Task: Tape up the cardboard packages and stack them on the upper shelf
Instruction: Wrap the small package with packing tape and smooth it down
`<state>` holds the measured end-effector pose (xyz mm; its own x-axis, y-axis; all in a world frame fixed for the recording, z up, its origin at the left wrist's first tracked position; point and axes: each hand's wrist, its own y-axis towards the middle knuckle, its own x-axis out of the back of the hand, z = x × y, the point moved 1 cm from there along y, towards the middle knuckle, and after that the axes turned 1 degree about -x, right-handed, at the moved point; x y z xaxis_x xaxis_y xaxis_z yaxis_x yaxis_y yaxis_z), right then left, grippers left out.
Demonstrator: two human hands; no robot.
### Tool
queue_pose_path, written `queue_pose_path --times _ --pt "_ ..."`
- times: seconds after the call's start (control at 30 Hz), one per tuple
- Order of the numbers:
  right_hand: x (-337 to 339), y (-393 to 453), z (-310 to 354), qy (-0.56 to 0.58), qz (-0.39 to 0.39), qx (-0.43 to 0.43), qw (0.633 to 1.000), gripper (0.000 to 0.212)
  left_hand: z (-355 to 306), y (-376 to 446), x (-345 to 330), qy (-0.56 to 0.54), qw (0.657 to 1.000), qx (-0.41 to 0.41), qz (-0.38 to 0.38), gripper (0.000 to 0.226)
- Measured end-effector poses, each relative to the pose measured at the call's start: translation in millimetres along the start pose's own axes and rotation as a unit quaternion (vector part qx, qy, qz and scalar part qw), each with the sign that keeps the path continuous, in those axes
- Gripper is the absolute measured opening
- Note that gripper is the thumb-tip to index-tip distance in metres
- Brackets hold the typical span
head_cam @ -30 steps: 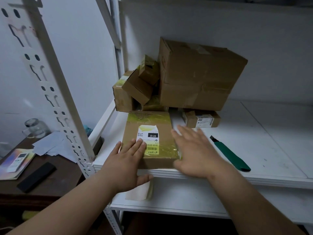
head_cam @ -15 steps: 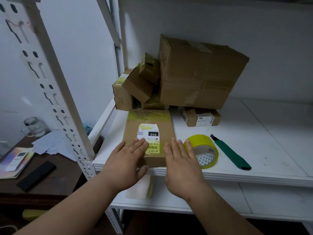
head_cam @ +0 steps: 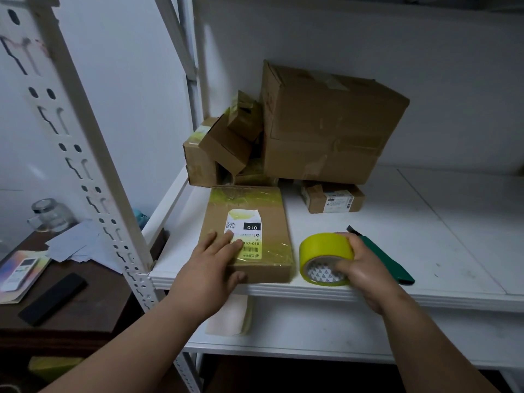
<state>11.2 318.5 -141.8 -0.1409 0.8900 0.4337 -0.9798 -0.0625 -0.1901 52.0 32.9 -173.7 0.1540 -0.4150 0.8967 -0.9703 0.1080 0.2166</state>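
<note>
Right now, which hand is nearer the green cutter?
Right. The right hand grips the tape roll just beside the green cutter; the left hand rests on the flat package, farther away.

The white shelf [head_cam: 425, 236] carries a flat taped package [head_cam: 255, 214] at its front edge, a roll of yellow tape [head_cam: 326, 248] just beside it, and a green utility knife [head_cam: 391, 265] near that. At the back stand a large cardboard box [head_cam: 326, 129], several smaller cartons [head_cam: 198, 163] and a small labelled parcel [head_cam: 331, 198].
</note>
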Motion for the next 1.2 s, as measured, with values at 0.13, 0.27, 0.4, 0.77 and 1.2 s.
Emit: queue_pose_path --times 0.13,0.27,0.4,0.77,1.2 --pt "-6.4 -0.2 21.6 0.103 -0.003 0.063 0.993 0.048 9.2 -3.5 1.9 -0.092 0.994 -0.001 -0.06 0.06" --pt "-1.3 -5.6 69.8 0.333 0.056 0.157 0.928 0.067 5.1 -7.8 13.6 -0.345 0.929 0.086 -0.101 0.05" --pt "-19.3 -10.6 124.9 0.312 0.12 0.233 0.913 0.059 -0.7 -9.6 11.3 -0.43 0.895 0.114 -0.012 0.051" --pt "-72.1 -10.5 179.4 0.243 0.241 0.238 0.909 0.039 -16.3 15.8 81.8 -0.414 0.894 0.016 -0.171 0.085" --pt "-67.9 -2.2 180.6 0.294 0.196 0.205 0.913 0.027 6.0 23.8 92.6 -0.299 0.946 -0.033 -0.119 0.05"
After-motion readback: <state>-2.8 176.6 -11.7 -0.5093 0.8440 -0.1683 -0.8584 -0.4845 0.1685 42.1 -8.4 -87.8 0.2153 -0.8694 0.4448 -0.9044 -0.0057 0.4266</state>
